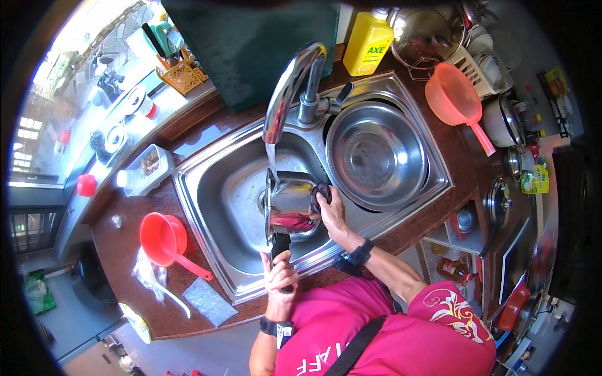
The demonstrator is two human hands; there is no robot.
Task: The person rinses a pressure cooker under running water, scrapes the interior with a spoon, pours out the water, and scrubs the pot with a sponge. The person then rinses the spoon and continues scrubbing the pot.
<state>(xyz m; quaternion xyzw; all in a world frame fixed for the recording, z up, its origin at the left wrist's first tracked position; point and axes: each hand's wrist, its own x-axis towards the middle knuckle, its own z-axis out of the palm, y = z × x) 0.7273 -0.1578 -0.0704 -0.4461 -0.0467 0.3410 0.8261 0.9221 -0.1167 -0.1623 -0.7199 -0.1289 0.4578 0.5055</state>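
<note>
My left hand (281,275) grips the black handle (281,244) of a shiny metal pot (294,202). The pot lies tilted on its side over the left basin (225,188) of a stainless steel sink. In my right hand (333,214) is a dark scrubbing pad (320,197), pressed against the pot's base. Water (271,162) runs from the chrome faucet (294,89) onto the pot near its rim. The pot's inside is mostly turned out of sight.
A large metal bowl (376,157) fills the right basin. Red (164,239) and pink (454,94) plastic dippers flank the sink. A blue-grey cloth (209,301) lies at the front left. Behind stand a yellow detergent bottle (369,44) and a dark green panel (254,47).
</note>
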